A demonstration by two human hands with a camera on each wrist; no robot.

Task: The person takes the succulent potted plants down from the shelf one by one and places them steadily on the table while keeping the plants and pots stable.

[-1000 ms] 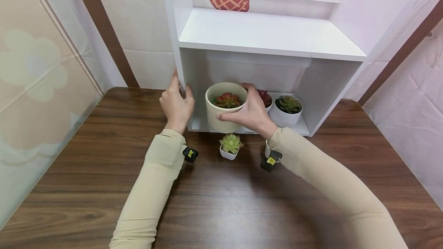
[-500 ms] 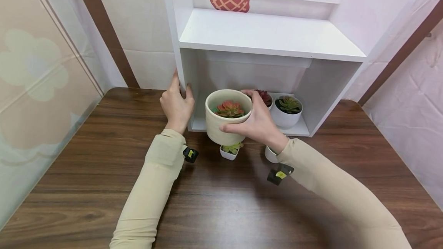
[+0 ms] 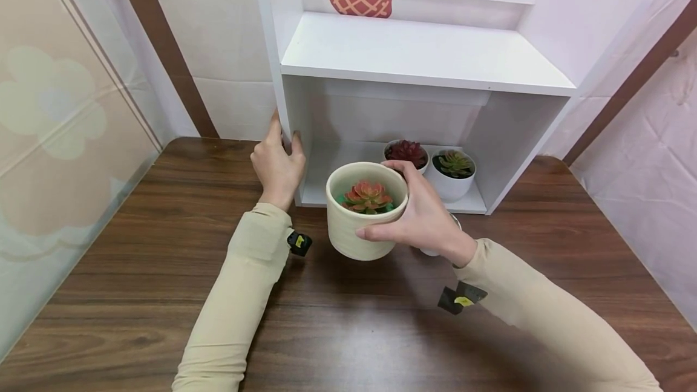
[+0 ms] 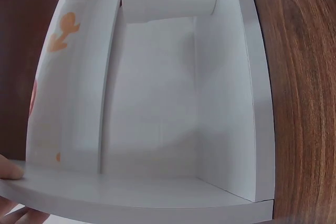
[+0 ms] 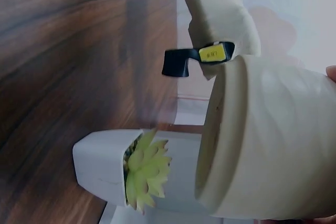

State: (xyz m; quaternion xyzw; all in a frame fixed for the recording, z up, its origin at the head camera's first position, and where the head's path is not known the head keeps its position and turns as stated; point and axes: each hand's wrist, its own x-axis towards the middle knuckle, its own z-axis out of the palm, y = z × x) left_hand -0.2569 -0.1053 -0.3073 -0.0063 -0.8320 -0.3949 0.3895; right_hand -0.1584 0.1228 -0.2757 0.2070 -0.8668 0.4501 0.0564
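Note:
My right hand (image 3: 427,216) grips a cream plant pot (image 3: 354,235) by its right side, thumb in front and fingers behind the rim. Inside the pot sits an orange-red succulent (image 3: 367,196) on green filling. The pot is held above the table, in front of the white shelf unit (image 3: 425,56); its underside shows in the right wrist view. My left hand (image 3: 279,168) pinches the unit's left side panel (image 3: 280,98), thumb inside and fingers outside. A pale green succulent in a small white pot (image 5: 102,166) stands on the table below the cream pot, hidden by it in the head view.
In the lower compartment, a dark red succulent (image 3: 407,151) and a green succulent (image 3: 455,164) stand in white pots at the right. Another white pot (image 3: 430,253) is mostly hidden behind my right hand. The compartment's floor (image 3: 337,159) shows at the left. Curtains surround the wooden table (image 3: 163,259).
My right hand has drawn the cream pot out of the lower compartment, toward me and slightly right. The dark red succulent is now uncovered. My left hand has stayed in place.

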